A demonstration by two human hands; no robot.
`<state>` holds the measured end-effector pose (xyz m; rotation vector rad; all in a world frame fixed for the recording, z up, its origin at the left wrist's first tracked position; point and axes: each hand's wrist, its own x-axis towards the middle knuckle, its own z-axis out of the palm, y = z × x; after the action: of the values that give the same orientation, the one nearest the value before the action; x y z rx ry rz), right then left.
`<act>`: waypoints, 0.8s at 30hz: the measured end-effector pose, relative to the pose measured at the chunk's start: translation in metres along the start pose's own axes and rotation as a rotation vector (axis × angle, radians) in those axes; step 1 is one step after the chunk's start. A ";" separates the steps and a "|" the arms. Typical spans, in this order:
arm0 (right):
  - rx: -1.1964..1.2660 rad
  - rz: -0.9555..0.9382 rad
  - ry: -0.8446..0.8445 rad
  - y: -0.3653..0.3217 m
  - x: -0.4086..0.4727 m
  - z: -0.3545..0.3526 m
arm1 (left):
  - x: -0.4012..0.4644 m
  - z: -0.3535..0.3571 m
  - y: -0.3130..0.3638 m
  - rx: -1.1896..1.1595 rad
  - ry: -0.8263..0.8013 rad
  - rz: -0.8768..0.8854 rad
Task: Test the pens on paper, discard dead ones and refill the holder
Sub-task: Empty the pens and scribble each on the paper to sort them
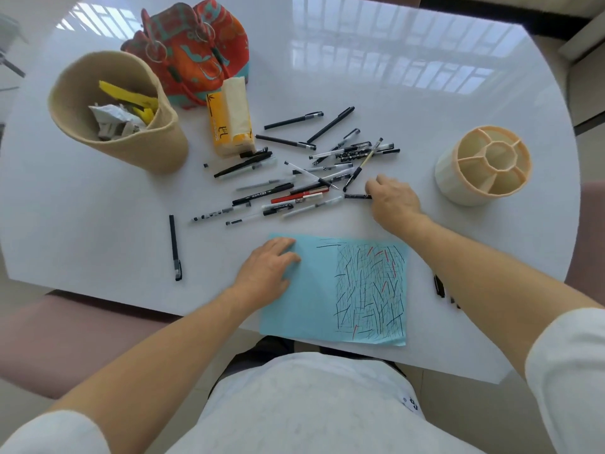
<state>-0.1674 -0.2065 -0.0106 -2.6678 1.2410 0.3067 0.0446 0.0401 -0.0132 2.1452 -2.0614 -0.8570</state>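
On the white table (425,93), blue paper (304,299) at near edge, its right half covered in black and red test strokes. Left hand (266,270) rests flat on the paper's left part, fingers straight. Beyond the paper: scattered pile of pens (311,178). Right hand (391,199) at the pile's right end, fingers curled, pinching a black pen (357,196). Divided pen holder (484,163) right of the pile, no pens visible inside. Tan bin (131,149) with crumpled scraps left of the pile, tissue pack (230,119) between them.
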 end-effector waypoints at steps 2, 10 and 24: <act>0.075 0.025 0.032 0.003 -0.015 0.000 | 0.002 0.000 -0.001 0.007 -0.007 0.008; 1.169 0.357 0.296 -0.039 -0.090 -0.016 | 0.014 -0.009 0.019 -0.224 0.124 -0.033; 1.661 0.730 0.287 -0.079 -0.135 0.011 | 0.012 -0.021 0.025 -0.269 0.023 -0.036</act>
<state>-0.1928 -0.0545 0.0202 -0.8300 1.4342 -0.7367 0.0297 0.0191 0.0107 2.0424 -1.7838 -1.0411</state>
